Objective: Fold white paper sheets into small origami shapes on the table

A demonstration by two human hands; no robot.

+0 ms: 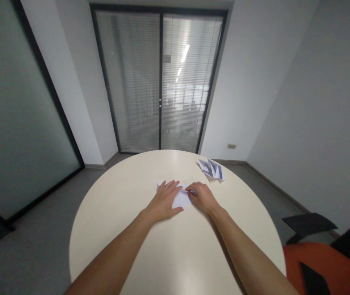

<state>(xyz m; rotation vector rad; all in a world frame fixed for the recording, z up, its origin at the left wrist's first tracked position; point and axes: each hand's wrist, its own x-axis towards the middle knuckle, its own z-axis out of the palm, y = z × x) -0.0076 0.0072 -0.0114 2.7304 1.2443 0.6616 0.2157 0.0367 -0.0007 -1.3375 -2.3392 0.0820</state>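
A piece of white folded paper (181, 200) lies on the round cream table (113, 196). My left hand (165, 200) rests flat on its left part, fingers spread, thumb along the near edge. At the paper's right side my right hand (202, 196) pinches a raised fold between thumb and fingers. A small end of the paper shows beyond my left fingertips; the rest of that side is hidden under the hand.
A pleated, folded paper piece (211, 169) stands near the table's far right edge. An orange chair with black armrests (325, 262) is at the right. Behind the table are glass doors with blinds (159, 82) and a grey wall.
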